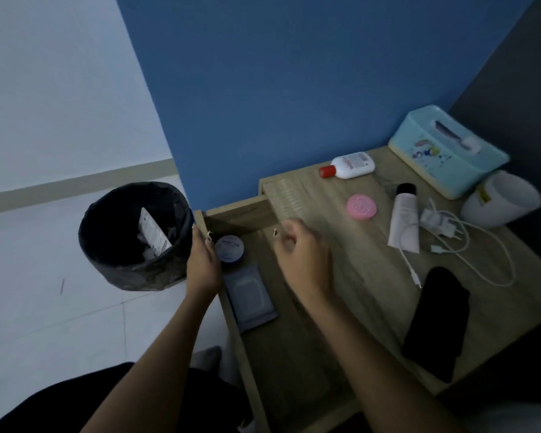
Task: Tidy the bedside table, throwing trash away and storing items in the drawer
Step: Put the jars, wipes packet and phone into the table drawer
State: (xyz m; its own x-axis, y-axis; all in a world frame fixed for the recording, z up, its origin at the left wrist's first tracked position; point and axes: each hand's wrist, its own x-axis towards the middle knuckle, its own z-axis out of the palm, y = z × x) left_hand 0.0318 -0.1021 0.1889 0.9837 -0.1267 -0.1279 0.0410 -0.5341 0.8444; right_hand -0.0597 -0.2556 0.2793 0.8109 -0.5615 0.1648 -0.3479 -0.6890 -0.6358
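Wooden bedside table (356, 264) in a blue-walled (294, 89) corner, with a black-lined bin (132, 270) on the pale floor (44, 307). The drawer (281, 354) is pulled open, with a round blue jar (231, 248) and a dark pouch (250, 295) inside. The left hand (202, 260) is at the drawer's outer edge against the jar, can't tell if it's gripping. The right hand (300, 257) is over the drawer, blurry, fingers curled, can't tell if it's holding anything.

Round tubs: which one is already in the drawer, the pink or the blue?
The blue tub. It sits inside the open drawer beside the left hand; the pink one lies up on the table top.
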